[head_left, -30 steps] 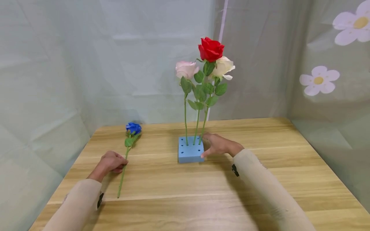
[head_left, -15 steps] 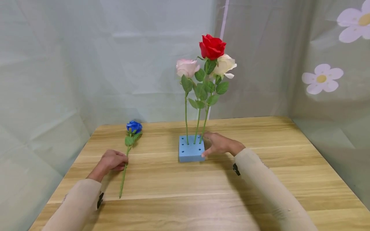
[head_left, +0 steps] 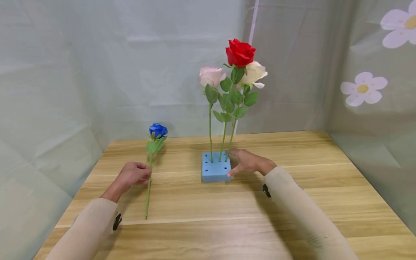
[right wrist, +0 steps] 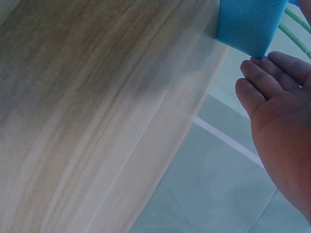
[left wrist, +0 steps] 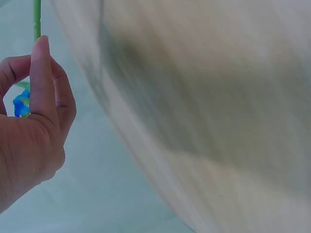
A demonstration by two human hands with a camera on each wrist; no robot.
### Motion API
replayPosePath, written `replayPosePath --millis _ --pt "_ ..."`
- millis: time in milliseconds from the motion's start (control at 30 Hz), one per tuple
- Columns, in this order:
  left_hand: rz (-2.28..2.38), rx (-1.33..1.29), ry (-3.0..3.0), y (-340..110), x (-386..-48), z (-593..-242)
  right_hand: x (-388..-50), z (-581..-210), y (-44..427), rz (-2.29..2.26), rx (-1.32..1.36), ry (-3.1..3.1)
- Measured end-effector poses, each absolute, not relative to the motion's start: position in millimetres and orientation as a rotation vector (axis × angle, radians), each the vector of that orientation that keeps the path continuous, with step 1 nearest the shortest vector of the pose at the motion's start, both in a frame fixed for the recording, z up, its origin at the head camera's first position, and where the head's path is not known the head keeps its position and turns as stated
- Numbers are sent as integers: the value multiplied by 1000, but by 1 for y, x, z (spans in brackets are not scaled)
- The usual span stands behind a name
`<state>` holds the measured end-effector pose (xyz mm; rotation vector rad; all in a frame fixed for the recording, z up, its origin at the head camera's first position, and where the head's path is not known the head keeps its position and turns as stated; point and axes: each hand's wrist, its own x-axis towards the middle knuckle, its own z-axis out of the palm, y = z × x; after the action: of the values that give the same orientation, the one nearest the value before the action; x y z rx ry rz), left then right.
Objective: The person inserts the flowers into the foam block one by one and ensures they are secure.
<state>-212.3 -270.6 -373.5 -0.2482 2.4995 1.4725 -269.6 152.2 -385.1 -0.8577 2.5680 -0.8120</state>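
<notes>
My left hand (head_left: 132, 174) pinches the green stem of a blue rose (head_left: 158, 130) between thumb and fingers. The rose stands tilted, bloom up and away, its lower stem pointing toward me. In the left wrist view, part of the stem (left wrist: 37, 19) rises past the fingertips, and the bloom is partly behind the hand. A light blue foam block (head_left: 216, 175) with several holes sits mid-table. My right hand (head_left: 247, 162) holds its right side, thumb at the front corner and fingers toward the back. Pink (head_left: 212, 76), red (head_left: 240, 53) and cream (head_left: 254, 74) roses stand in the block.
The wooden table (head_left: 195, 224) runs back to a pale fabric backdrop (head_left: 156, 72). At the right hangs cloth printed with white flowers (head_left: 363, 89). The tall roses rise above the block, their leaves overlapping.
My left hand has moved up and to the right, lifting the blue rose from the tabletop, bloom first. My right hand stays at the foam block; the view has shifted slightly.
</notes>
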Motion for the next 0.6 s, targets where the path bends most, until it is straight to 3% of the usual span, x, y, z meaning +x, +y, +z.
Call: replayPosePath --millis 600 --pt "1659 -107 2537 -229 -225 -343 -268 -384 152 -811 -840 2569"
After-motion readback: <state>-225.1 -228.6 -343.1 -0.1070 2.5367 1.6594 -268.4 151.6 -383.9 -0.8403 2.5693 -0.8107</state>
